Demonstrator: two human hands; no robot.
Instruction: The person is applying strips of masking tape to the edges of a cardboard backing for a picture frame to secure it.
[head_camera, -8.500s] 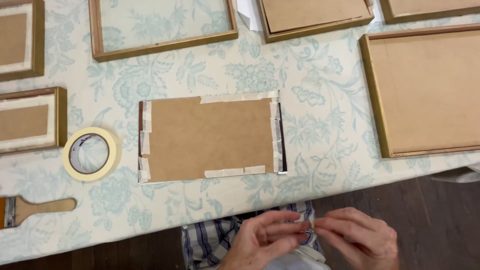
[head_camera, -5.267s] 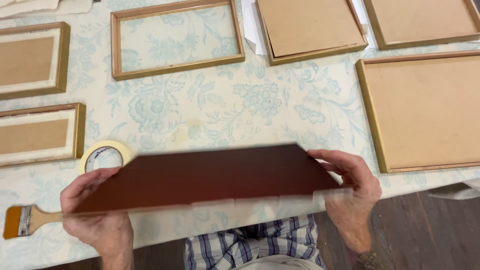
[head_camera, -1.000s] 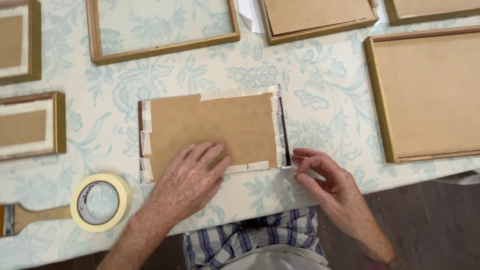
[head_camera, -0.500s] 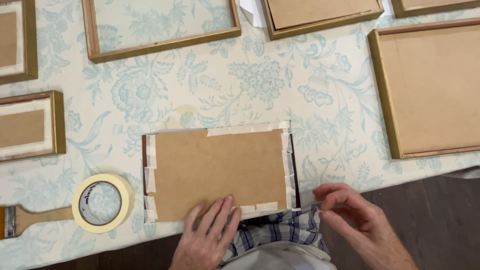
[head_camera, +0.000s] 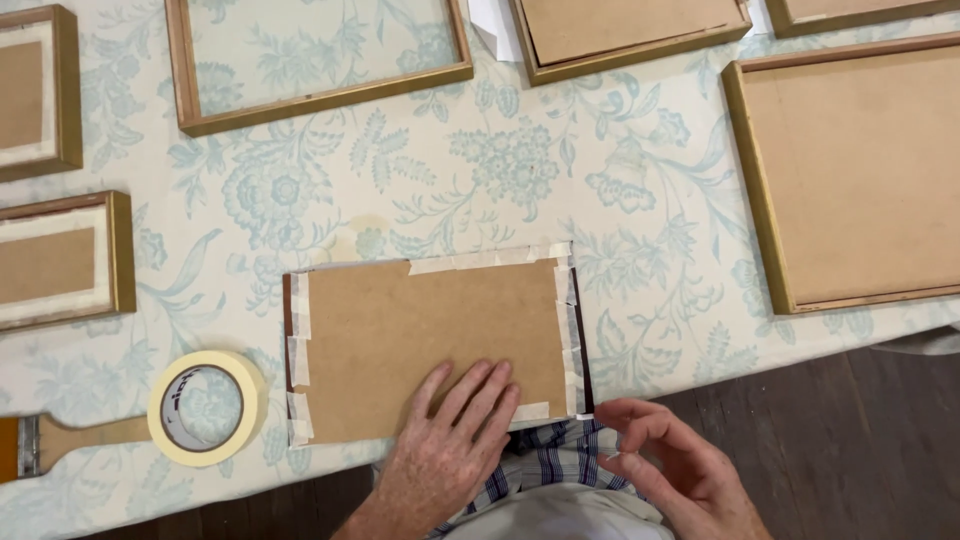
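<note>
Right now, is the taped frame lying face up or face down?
Face down: the frame shows its brown backing board, taped along the edges, with the left hand flat on it.

A small picture frame (head_camera: 430, 345) lies face down at the near edge of the worktop, its brown backing board up, strips of pale masking tape along its left, top and right edges.

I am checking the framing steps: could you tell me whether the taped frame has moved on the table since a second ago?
Yes. The taped frame has slid toward the person, now overhanging the table edge.
</note>
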